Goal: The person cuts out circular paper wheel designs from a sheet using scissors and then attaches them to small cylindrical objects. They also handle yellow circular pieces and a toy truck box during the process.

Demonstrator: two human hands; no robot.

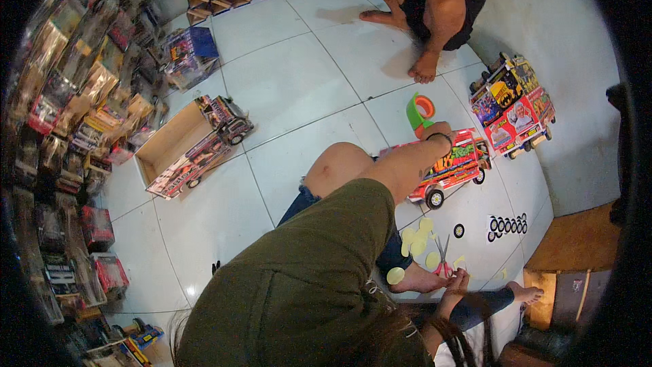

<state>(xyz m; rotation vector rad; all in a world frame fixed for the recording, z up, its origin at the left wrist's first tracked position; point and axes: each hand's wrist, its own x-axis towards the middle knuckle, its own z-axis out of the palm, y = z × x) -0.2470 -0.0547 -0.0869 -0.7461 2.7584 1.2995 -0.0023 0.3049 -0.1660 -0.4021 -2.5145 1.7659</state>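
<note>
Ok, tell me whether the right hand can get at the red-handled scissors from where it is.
Probably yes. The right hand sits right beside the red-handled scissors on the floor; only yellow paper discs lie around them, and nothing covers them.

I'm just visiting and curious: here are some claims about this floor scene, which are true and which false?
1. The left hand reaches out to the colourful toy truck lying on the floor. True.
2. The roll of tape beside that hand is blue. False: it is green with an orange core.
3. Scissors lie on the tiles among pale yellow paper discs. True.
4. The row of small black wheels sits inside the open wooden truck bed. False: the wheels lie on the floor at the right, far from it.
5. Another person sits barefoot on the floor at the top. True.
</note>
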